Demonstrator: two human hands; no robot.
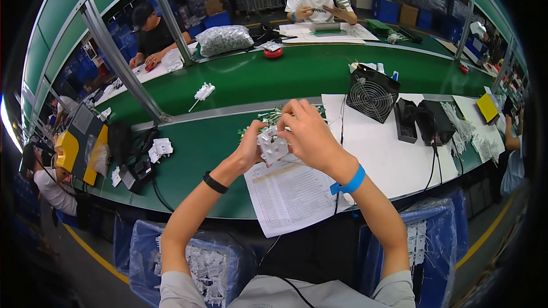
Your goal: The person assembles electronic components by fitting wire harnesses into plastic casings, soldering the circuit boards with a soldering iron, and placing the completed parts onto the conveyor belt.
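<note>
Grey shirt [274, 294]: nearest my camera, at the lower edge.
White plastic part [273, 147]: held above the table [200, 185], near the top of the printed sheet [291, 199], probably to keep its face in my view.
Left grip [249, 145]: clamped on the part's left side, apparently steadying it.
Right grip [308, 131]: bent over its upper right; I cannot tell whether it pinches.
Left bin [138, 251]: blue-lined, holding heaped white parts [208, 271].
Right bin [445, 239]: blue-lined, holding white pieces [418, 239].
</note>
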